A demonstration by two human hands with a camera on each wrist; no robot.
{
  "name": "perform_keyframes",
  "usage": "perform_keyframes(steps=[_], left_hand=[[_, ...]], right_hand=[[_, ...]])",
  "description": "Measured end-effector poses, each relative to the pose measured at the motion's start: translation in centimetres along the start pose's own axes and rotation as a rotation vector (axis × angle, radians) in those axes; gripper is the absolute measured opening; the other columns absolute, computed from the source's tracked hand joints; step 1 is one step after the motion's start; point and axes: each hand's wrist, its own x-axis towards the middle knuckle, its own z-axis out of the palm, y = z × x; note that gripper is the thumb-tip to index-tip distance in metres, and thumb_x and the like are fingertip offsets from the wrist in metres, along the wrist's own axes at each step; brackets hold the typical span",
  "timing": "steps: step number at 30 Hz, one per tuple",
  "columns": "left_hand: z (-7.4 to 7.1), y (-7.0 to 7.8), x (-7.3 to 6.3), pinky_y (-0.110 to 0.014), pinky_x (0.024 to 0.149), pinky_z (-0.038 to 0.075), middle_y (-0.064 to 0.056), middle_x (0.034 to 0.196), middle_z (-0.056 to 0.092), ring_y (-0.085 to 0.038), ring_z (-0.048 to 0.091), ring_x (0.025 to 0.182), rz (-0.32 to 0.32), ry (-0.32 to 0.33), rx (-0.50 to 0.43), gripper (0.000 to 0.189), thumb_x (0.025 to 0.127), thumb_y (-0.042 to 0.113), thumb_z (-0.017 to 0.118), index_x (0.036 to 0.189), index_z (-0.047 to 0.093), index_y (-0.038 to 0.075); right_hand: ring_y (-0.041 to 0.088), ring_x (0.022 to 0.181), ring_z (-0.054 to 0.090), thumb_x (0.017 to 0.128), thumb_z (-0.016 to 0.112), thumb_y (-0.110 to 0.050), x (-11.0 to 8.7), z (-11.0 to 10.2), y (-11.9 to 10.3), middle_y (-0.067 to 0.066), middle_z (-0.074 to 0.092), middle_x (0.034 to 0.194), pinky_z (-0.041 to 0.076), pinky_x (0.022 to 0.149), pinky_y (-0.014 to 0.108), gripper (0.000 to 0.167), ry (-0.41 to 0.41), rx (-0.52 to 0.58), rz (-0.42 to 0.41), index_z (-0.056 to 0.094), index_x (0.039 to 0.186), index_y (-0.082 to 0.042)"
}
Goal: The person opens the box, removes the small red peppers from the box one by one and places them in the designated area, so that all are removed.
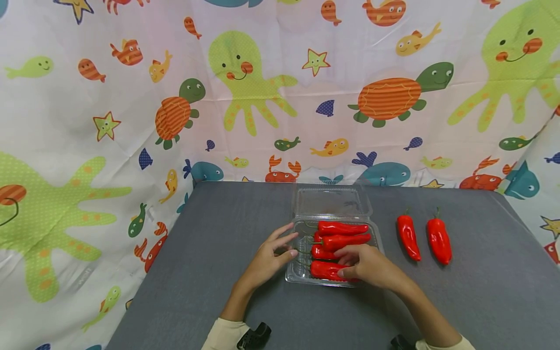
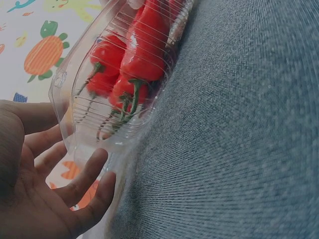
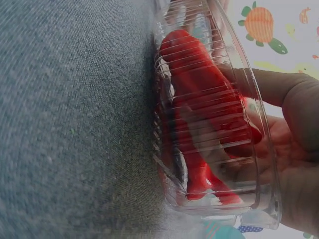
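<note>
Left hand (image 1: 265, 258) loosely spread, right hand (image 1: 371, 265) pinches the tray (image 1: 297, 276)'s nearest pepper (image 1: 323, 270), seemingly settling it, so gentle release looks due next.

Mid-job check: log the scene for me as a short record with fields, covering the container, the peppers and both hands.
Receptacle: clear plastic container, on the gray table
Closure: lid folded open on the far side
Inside: at least four red peppers; overlap hides exact count
Outside: two loose peppers, side by side right of the container
Left side: left hand at the container's left edge; contact unclear
Right side: right hand gripping the near-side pepper, inside the container
</note>
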Motion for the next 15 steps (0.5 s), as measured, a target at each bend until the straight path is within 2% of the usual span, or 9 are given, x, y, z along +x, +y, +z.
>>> perform_keyframes(steps=[15], left_hand=[[0.04, -0.08, -0.06, -0.032, 0.097, 0.054, -0.003, 0.17, 0.038, -0.025, 0.066, 0.116, 0.01, 0.008, -0.011, 0.052, 0.102, 0.019, 0.072, 0.15, 0.059, 0.004]], right_hand=[[0.022, 0.099, 0.067, 0.087, 0.083, -0.012, -0.18, 0.14, -0.3, 0.003, 0.075, 0.111, 0.057, 0.081, 0.037, 0.039, 0.066, -0.038, -0.006, 0.076, 0.125, -0.012]])
